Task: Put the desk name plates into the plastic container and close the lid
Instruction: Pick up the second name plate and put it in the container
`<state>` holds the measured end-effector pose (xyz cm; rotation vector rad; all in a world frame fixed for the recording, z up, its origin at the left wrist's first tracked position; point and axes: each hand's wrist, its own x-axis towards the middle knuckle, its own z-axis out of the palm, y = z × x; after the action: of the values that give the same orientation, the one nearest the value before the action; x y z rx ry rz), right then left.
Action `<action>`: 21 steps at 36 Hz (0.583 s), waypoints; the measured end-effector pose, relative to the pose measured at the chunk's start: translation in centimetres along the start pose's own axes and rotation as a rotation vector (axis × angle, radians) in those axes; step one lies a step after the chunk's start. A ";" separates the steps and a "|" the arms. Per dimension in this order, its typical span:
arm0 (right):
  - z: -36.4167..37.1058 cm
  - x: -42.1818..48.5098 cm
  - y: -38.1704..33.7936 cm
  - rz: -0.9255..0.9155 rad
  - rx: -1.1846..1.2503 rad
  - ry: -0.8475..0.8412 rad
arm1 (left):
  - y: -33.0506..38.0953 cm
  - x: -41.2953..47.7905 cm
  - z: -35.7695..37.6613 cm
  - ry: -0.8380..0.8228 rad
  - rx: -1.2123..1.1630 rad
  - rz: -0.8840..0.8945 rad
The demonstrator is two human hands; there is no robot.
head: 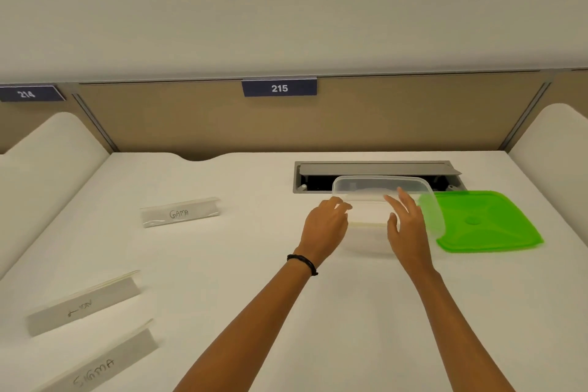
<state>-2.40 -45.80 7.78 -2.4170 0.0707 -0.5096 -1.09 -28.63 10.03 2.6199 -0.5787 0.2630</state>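
Clear plastic container (pixel 366 184), rectangular with rounded corners, stands uncovered on the white table (pixel 254 264), just in front of a grey metal cable hatch (pixel 375 169). Bright green plastic lid (pixel 486 223) lies flat on the table at the container's right; whether its edge touches the container's right wall I cannot tell.

Left hand (pixel 324 226): fingers (pixel 342 205) curled, pinching the container's near-left rim. Black cord wristband (pixel 304 262) on that wrist.

Right hand (pixel 407 229): fingers (pixel 405 200) straight, slightly spread, holding nothing, over the near wall; contact not resolvable.

A pale strip shows through the near wall; identity unclear.

Three white folded name plates sit on the table's left side, well apart from the container: GAMA name plate (pixel 179 212) upright at mid-depth, faintly lettered name plate (pixel 82 305) nearer, SIGMA name plate (pixel 95 369) nearest.
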 end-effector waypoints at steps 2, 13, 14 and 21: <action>0.6 -1.0 -0.9 -0.040 0.006 0.025 | -1.2 -1.2 -0.8 0.034 -0.004 -0.006; 5.4 -6.0 -7.0 -0.194 0.174 0.073 | -10.3 -10.5 -6.1 0.198 0.017 -0.180; 6.0 -6.4 -7.7 -0.201 0.188 0.063 | -11.1 -11.5 -6.6 0.207 0.022 -0.204; 10.2 -9.4 -12.6 -0.226 0.257 -0.029 | -16.5 -18.9 -9.4 0.213 0.071 -0.348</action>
<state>-8.19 -28.13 5.14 -2.1900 -0.2682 -0.5483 -11.55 -4.19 6.95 2.6571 -0.0397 0.4489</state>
